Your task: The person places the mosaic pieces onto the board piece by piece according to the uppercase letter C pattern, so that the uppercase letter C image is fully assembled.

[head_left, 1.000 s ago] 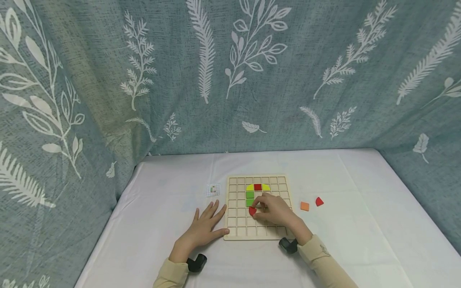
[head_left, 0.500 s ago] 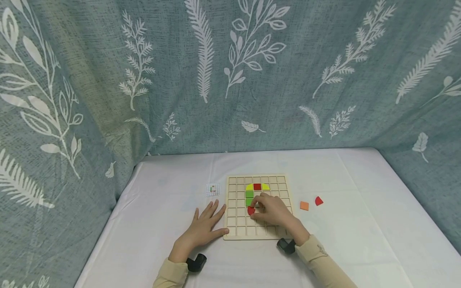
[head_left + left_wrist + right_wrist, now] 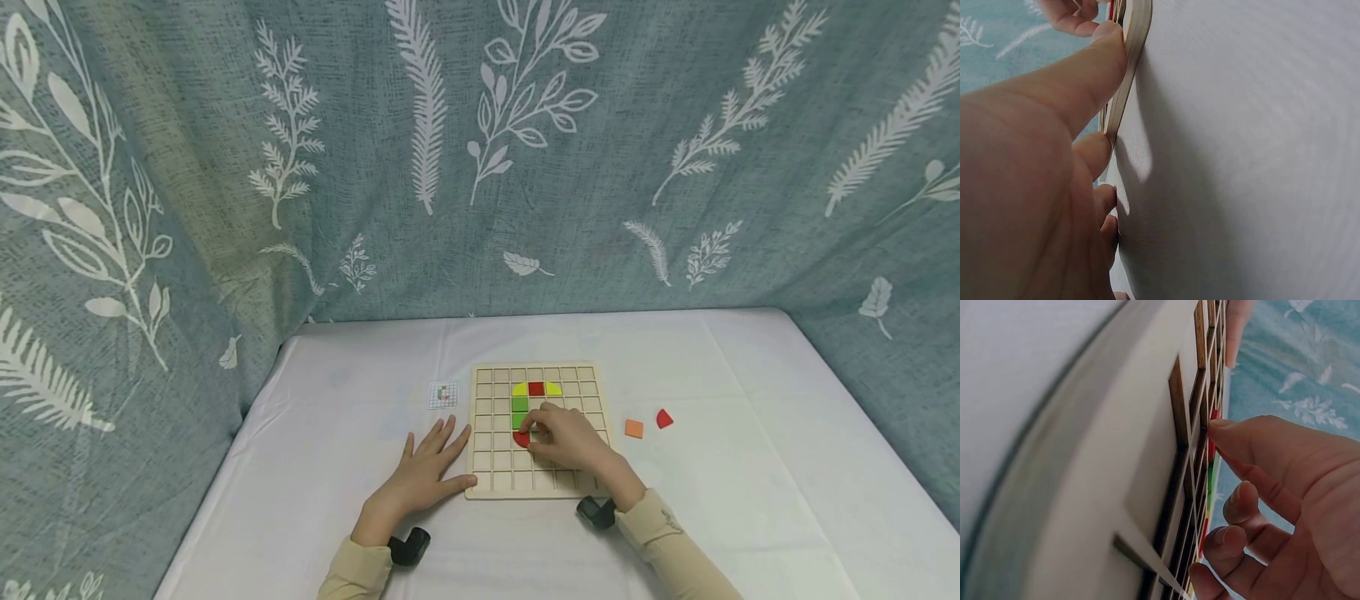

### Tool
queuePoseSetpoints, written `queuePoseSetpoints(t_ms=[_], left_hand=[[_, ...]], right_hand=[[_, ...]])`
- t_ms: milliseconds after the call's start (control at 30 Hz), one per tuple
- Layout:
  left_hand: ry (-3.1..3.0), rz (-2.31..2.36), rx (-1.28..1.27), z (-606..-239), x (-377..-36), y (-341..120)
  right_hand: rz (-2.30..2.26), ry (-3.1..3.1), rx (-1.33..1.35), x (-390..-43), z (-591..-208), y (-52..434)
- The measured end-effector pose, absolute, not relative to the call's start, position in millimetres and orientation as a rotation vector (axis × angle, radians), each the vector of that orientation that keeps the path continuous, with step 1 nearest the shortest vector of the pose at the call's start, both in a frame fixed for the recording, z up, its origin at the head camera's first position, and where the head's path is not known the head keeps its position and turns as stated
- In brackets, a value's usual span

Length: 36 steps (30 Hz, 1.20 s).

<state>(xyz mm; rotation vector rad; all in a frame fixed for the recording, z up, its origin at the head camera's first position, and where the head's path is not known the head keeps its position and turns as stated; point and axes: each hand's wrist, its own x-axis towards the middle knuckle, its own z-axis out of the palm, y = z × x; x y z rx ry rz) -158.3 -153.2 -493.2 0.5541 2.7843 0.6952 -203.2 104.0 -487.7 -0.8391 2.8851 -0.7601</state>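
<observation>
My right hand [image 3: 566,437] is over the wooden grid board [image 3: 483,492], thumb and index finger pinching a red quarter-round tile [image 3: 520,439]. That tile lies at the cell just below two green square tiles [image 3: 520,405]; the fingers partly cover it. In the right wrist view the thumb tip touches the red tile [image 3: 1212,447], while the other fingers stay curled. My left hand [image 3: 422,481] lies spread at the board's left side, its thumb resting on the rim [image 3: 1138,37]. A red square tile [image 3: 536,389] sits between two yellow rounded tiles [image 3: 553,389] near the board's top.
Right of the board lie an orange square tile [image 3: 633,428] and a red wedge-shaped tile [image 3: 664,418]. A small printed pattern card [image 3: 442,395] lies left of the board. A white cloth [image 3: 750,467] covers the table, with a leaf-patterned curtain [image 3: 465,267] behind.
The red quarter-round tile has shifted slightly left and now lines up under the green tiles. My right hand moved a little left with it. The left hand has stayed in place.
</observation>
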Motion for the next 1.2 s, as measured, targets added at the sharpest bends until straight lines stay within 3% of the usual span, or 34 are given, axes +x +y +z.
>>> queuePoseSetpoints(t_ms=[1200], left_hand=[[2.779,0.703,0.561,-496,-159,-155]], right_hand=[[-0.951,2.819,-0.682,-206,-487,149]])
